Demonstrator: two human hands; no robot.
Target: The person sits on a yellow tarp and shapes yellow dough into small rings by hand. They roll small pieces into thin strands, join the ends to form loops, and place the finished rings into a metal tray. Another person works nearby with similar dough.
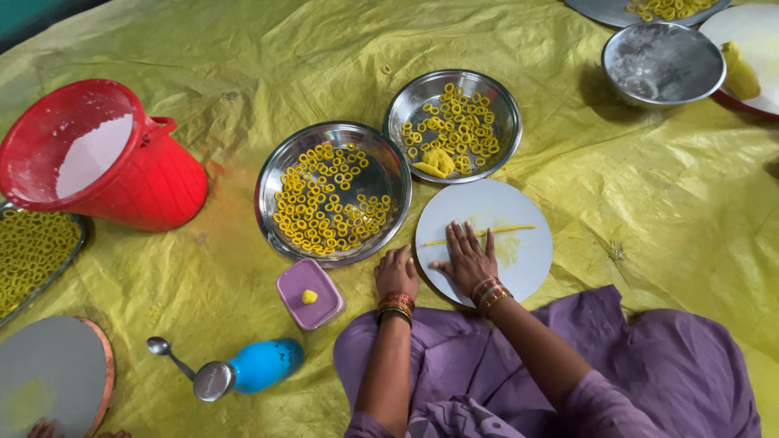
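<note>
My right hand [468, 258] lies flat, fingers spread, on a round white board [523, 251], its fingertips on a thin yellow dough strand [507, 231] rolled across the board. My left hand [396, 274] rests with fingers curled at the board's left edge, beside a steel plate [276, 182] filled with several small yellow dough rings. A second steel plate [503, 109] behind the board holds more rings and dough scraps. A small purple lid [292, 294] with a yellow dough bit sits left of my left hand.
A red bucket [154, 182] of white flour tilts at the left. A blue bottle [264, 363] and a spoon [166, 353] lie near my knee. A tray of rings [32, 247], a grey round board [49, 373], a steel bowl [661, 65] and a yellow sheet [673, 203] surround them.
</note>
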